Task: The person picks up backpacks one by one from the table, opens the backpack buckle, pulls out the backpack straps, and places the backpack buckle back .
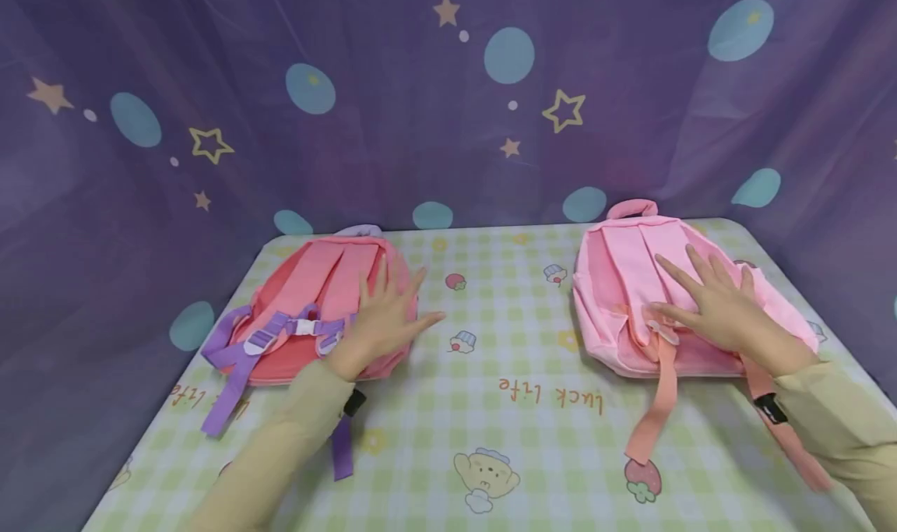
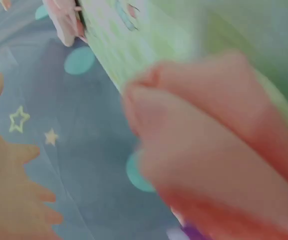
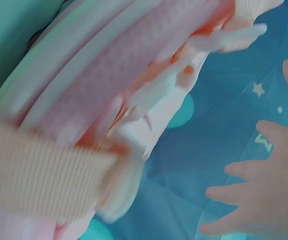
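Our splayed, empty left hand (image 1: 381, 315) is over a purple-strapped coral fabric backpack (image 1: 314, 287) near the table's (image 1: 554, 470) far-left corner; our right hand (image 1: 725, 310), likewise, over a peach-strapped pink fabric backpack (image 1: 629, 271) near the far-right.

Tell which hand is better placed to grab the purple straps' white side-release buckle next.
Probably the left hand: it spreads over the coral-pink backpack, near that side-release buckle, while the right hand is over the pale-pink backpack.
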A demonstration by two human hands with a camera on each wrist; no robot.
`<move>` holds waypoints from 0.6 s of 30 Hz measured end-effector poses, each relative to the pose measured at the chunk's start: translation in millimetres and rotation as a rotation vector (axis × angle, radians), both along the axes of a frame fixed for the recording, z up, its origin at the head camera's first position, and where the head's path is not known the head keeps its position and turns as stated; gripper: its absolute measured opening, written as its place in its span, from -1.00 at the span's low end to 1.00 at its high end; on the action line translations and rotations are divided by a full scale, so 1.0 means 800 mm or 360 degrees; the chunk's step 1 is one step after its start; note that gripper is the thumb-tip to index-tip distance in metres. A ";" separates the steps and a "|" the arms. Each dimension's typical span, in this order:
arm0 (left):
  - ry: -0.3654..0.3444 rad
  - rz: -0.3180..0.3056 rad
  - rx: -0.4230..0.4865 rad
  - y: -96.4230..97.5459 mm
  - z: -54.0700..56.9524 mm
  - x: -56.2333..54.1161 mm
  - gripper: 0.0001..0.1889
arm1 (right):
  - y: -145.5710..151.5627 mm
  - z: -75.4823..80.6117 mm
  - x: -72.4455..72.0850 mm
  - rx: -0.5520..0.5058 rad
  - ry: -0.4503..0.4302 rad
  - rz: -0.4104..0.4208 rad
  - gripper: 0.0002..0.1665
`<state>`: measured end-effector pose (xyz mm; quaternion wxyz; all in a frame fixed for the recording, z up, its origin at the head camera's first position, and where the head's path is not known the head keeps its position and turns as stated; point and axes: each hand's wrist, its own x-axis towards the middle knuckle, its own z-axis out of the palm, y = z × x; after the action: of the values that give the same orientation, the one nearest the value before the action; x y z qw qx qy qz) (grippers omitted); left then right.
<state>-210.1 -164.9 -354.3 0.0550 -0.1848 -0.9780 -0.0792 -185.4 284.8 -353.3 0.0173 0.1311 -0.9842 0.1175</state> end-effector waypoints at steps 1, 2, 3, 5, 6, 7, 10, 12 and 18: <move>0.0013 -0.0016 -0.0010 0.006 0.000 -0.001 -0.18 | 0.004 0.000 0.000 -0.0012 0.0001 -0.0004 -0.08; 0.0017 -0.0034 -0.0016 0.012 0.000 -0.001 -0.19 | 0.008 0.001 0.001 -0.0027 0.0004 -0.0009 -0.08; 0.0024 -0.0051 -0.0025 0.018 0.000 -0.002 -0.19 | 0.011 0.000 0.001 -0.0047 0.0000 -0.0013 -0.09; 0.0021 -0.0080 -0.0029 0.031 0.001 -0.003 -0.21 | 0.020 0.002 0.002 -0.0104 0.0001 -0.0015 -0.10; 0.0015 -0.0091 -0.0022 0.038 0.001 -0.004 -0.21 | 0.023 0.002 0.002 -0.0134 0.0003 -0.0016 -0.10; 0.0007 -0.0105 -0.0012 0.045 0.002 -0.004 -0.22 | 0.027 0.002 0.002 -0.0156 0.0008 -0.0018 -0.10; -0.0031 -0.0150 0.0016 0.066 0.005 -0.003 -0.22 | 0.039 0.001 0.002 -0.0219 0.0028 -0.0003 -0.10; -0.0020 -0.0186 -0.0005 0.079 0.006 -0.003 -0.22 | 0.047 0.000 0.001 -0.0252 0.0040 0.0013 -0.10; -0.0023 -0.0293 -0.0026 0.113 0.003 0.000 -0.23 | 0.071 -0.001 0.001 -0.0399 -0.0019 -0.0011 -0.13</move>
<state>-210.2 -74.6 -351.8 0.0387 -0.2739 -0.9579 -0.0771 -184.3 341.9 -354.0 0.0281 0.1240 -0.9624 0.2402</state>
